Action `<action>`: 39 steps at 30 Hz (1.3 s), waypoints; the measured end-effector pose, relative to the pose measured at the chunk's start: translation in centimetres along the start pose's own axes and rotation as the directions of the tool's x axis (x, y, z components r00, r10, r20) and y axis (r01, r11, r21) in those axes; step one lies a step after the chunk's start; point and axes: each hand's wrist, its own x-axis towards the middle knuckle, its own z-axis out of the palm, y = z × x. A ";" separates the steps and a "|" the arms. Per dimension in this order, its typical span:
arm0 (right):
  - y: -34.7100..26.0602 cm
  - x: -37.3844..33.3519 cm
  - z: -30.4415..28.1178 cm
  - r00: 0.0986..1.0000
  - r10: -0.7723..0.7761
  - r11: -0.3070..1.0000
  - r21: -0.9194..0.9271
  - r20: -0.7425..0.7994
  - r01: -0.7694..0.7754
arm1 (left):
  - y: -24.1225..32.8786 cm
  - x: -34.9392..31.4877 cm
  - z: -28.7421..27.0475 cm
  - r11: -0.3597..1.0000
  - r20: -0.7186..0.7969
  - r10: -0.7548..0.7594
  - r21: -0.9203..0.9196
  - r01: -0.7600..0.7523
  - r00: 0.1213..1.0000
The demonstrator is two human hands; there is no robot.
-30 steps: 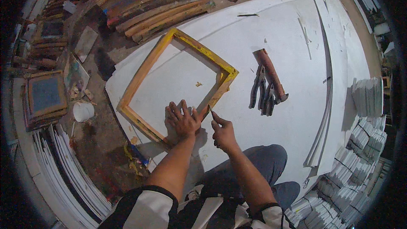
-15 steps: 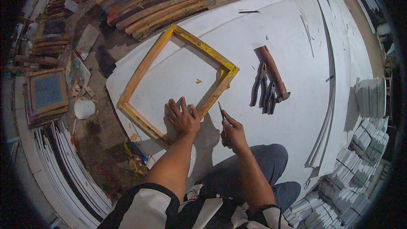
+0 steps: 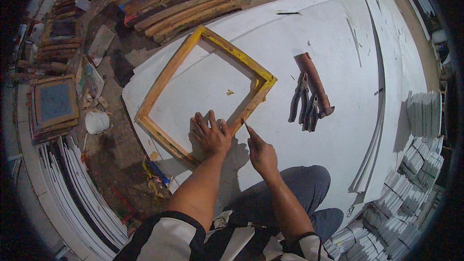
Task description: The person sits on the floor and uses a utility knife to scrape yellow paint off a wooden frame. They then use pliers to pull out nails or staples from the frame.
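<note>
A wooden frame (image 3: 166, 77) with yellow paint stains lies flat on the white sheet. My left hand (image 3: 212, 137) rests at its near corner area, fingers spread and pointing away, pressing on the frame's near right side. In my right hand (image 3: 264, 154) is a knife (image 3: 245, 123), its narrow blade touching that same side of the frame; my fingers hide the handle. Right of the frame lie a hammer (image 3: 316, 79) with a brown handle and dark-handled pliers (image 3: 296, 102), with a second pair (image 3: 310, 116) beside them.
A large white sheet (image 3: 309, 164) spreads under the work. Stacked wooden frames (image 3: 193, 0) stand at the far left. A white bucket (image 3: 96, 123) and white strips (image 3: 82, 198) are on the left; bundled white strips (image 3: 386, 208) lie at the right. A yellow scrap (image 3: 230, 92) sits inside the frame.
My right hand has moved slightly left and away from me, bringing the knife's tip onto the frame's side. The left hand stays on the frame.
</note>
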 end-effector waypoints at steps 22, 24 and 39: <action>1.8 -1.3 -0.2 0.999 0.015 1.000 -0.027 0.032 -0.014 | 0.7 -0.1 -1.0 1.000 0.010 -0.005 0.008 0.005 1.000; 0.6 -1.8 -0.2 0.999 0.001 0.999 -0.032 0.047 0.000 | 0.4 -0.1 -0.6 1.000 -0.001 -0.009 0.011 0.009 1.000; -4.4 -0.3 -1.8 0.987 0.125 0.961 -0.259 0.103 -0.094 | -0.3 0.0 0.8 1.000 -0.048 0.023 0.009 -0.022 0.999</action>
